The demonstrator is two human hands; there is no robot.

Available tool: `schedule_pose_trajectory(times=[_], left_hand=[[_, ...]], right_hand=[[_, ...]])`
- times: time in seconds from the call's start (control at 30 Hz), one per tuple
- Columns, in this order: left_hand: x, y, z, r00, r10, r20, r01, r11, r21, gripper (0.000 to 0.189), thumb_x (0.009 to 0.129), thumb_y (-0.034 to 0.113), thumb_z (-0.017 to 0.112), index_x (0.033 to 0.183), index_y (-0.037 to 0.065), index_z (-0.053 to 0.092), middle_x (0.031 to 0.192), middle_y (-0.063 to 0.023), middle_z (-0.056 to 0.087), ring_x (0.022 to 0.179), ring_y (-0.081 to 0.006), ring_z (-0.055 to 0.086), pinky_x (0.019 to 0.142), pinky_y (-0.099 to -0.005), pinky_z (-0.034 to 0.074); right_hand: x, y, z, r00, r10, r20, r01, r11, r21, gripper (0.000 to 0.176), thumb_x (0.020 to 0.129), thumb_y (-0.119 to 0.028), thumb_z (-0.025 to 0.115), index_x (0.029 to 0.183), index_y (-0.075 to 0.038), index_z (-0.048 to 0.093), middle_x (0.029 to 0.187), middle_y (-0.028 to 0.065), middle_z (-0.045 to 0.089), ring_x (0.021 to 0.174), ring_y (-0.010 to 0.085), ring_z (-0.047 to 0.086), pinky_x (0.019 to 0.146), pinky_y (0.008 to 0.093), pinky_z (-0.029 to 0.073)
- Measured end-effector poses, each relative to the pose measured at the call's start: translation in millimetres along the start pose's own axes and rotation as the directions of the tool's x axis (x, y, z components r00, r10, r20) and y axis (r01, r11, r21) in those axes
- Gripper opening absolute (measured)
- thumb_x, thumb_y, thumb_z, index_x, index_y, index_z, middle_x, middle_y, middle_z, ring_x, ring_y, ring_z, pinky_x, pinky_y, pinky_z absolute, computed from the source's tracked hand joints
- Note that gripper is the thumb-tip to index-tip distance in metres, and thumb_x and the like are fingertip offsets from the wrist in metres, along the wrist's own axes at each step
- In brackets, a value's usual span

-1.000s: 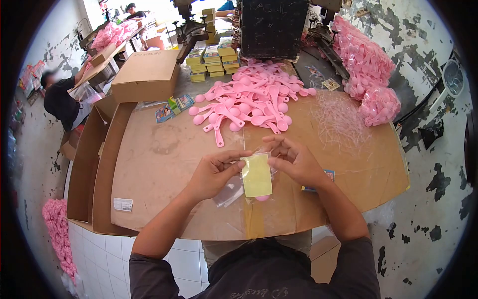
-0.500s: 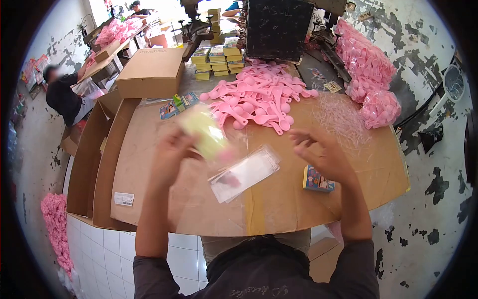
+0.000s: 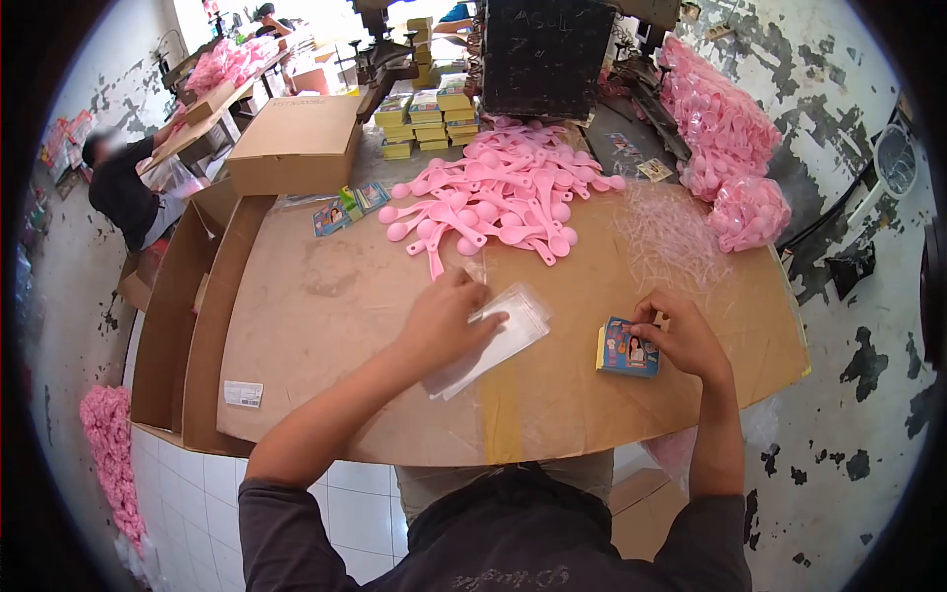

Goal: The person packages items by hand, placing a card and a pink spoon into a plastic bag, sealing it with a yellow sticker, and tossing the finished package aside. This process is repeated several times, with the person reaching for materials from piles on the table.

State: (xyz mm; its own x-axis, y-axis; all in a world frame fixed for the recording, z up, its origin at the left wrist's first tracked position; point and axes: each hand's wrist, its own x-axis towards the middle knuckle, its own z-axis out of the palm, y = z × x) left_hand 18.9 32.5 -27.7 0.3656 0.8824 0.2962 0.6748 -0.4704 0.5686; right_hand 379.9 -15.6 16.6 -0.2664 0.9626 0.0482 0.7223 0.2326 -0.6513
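Observation:
My left hand (image 3: pixel 449 321) is over a small pile of clear plastic sleeves (image 3: pixel 498 345) at the middle of the cardboard-topped table, fingers curled and pinching at the top sleeve. Farther right, my right hand (image 3: pixel 681 335) grips the upper right edge of a stack of small blue printed cards (image 3: pixel 626 353) between thumb and fingers; the stack rests on the table. Beyond both hands lies a heap of pink plastic spoons (image 3: pixel 503 197), one sticking out close to my left fingers.
A closed carton (image 3: pixel 296 143) and an open box (image 3: pixel 202 335) are at left. Yellow-edged card stacks (image 3: pixel 429 118) stand behind the spoons. Plastic shreds (image 3: pixel 671 237) and bagged pink spoons (image 3: pixel 730 128) lie at right. A person (image 3: pixel 123 192) works at far left.
The blurred yellow-green packet in my left hand is gone from view, and that hand has moved right onto the sleeves. My right hand has come down onto the card stack. Some spoons have shifted left.

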Motion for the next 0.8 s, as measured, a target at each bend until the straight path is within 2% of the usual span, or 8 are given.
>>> schedule_pose_trajectory(times=[0.03, 0.13, 0.23, 0.33, 0.43, 0.53, 0.63, 0.8], left_hand=[[1, -3, 9, 0.997, 0.077, 0.008, -0.077, 0.993, 0.093, 0.037, 0.088, 0.027, 0.080, 0.114, 0.002, 0.071, 0.103, -0.0131, 0.065, 0.088, -0.0244, 0.064, 0.080, -0.0393, 0.053], [2, -5, 15, 0.998, 0.024, -0.053, -0.026, 0.999, -0.036, 0.032, 0.088, 0.022, 0.079, 0.111, 0.001, 0.071, 0.096, -0.0121, 0.067, 0.081, -0.0203, 0.064, 0.076, -0.0367, 0.053], [4, -2, 7, 0.979, -0.192, 0.064, 0.202, 0.913, -0.355, 0.026, 0.089, 0.015, 0.078, 0.110, 0.000, 0.071, 0.087, -0.0093, 0.070, 0.073, -0.0147, 0.062, 0.069, -0.0321, 0.052], [3, -5, 9, 0.987, -0.159, 0.004, 0.149, 0.919, -0.365, 0.021, 0.091, 0.012, 0.076, 0.106, -0.001, 0.071, 0.080, -0.0065, 0.071, 0.067, -0.0103, 0.060, 0.064, -0.0279, 0.050], [2, 2, 3, 0.988, -0.140, 0.065, 0.153, 0.948, -0.280, 0.018, 0.092, 0.012, 0.075, 0.103, -0.002, 0.071, 0.082, -0.0065, 0.073, 0.069, -0.0100, 0.062, 0.064, -0.0279, 0.051], [2, 0, 3, 0.978, -0.200, 0.067, 0.210, 0.903, -0.375, 0.016, 0.095, 0.012, 0.072, 0.104, -0.001, 0.071, 0.089, -0.0082, 0.074, 0.073, -0.0103, 0.064, 0.066, -0.0289, 0.051], [-2, -7, 0, 0.974, -0.224, 0.010, 0.208, 0.885, -0.416, 0.013, 0.094, 0.008, 0.067, 0.101, -0.002, 0.068, 0.090, -0.0112, 0.074, 0.073, -0.0175, 0.069, 0.071, -0.0324, 0.055], [1, -26, -3, 0.982, -0.185, -0.026, 0.108, 0.675, -0.730, 0.009, 0.097, 0.005, 0.062, 0.104, 0.000, 0.063, 0.097, -0.0114, 0.075, 0.082, -0.0190, 0.073, 0.076, -0.0317, 0.057]], right_hand=[[1, 3, 0, 1.000, -0.013, -0.020, 0.014, 1.000, 0.018, 0.019, 0.084, -0.005, 0.079, 0.099, 0.000, 0.068, 0.094, 0.0096, 0.065, 0.091, 0.0235, 0.064, 0.084, 0.0378, 0.051], [1, 7, -4, 0.980, -0.181, -0.088, 0.177, 0.983, -0.054, 0.016, 0.088, -0.007, 0.077, 0.100, 0.000, 0.068, 0.094, 0.0098, 0.066, 0.087, 0.0201, 0.064, 0.081, 0.0356, 0.051], [2, -15, -14, 0.998, -0.049, -0.026, 0.050, 0.997, 0.054, 0.016, 0.092, -0.009, 0.074, 0.104, 0.000, 0.068, 0.097, 0.0102, 0.068, 0.087, 0.0190, 0.064, 0.081, 0.0356, 0.051], [17, -36, 0, 0.989, -0.144, 0.025, 0.137, 0.975, 0.176, 0.018, 0.094, -0.011, 0.072, 0.108, 0.000, 0.068, 0.100, 0.0104, 0.069, 0.088, 0.0179, 0.064, 0.080, 0.0370, 0.050], [41, -48, 42, 0.937, -0.344, 0.053, 0.310, 0.895, 0.321, 0.018, 0.095, -0.012, 0.070, 0.108, -0.001, 0.066, 0.097, 0.0121, 0.068, 0.088, 0.0224, 0.065, 0.081, 0.0401, 0.051], [57, -60, 72, 0.905, -0.368, 0.216, 0.336, 0.926, 0.170, 0.014, 0.095, -0.012, 0.066, 0.104, -0.001, 0.063, 0.096, 0.0150, 0.066, 0.089, 0.0304, 0.064, 0.082, 0.0432, 0.051], [61, -56, 87, 0.857, -0.494, 0.150, 0.496, 0.868, 0.029, 0.012, 0.095, -0.012, 0.063, 0.100, -0.002, 0.061, 0.094, 0.0171, 0.064, 0.091, 0.0369, 0.063, 0.085, 0.0458, 0.050], [58, -58, 77, 0.889, -0.403, 0.217, 0.409, 0.912, 0.019, 0.012, 0.096, -0.008, 0.064, 0.106, -0.002, 0.064, 0.099, 0.0147, 0.066, 0.098, 0.0336, 0.064, 0.088, 0.0438, 0.051]])
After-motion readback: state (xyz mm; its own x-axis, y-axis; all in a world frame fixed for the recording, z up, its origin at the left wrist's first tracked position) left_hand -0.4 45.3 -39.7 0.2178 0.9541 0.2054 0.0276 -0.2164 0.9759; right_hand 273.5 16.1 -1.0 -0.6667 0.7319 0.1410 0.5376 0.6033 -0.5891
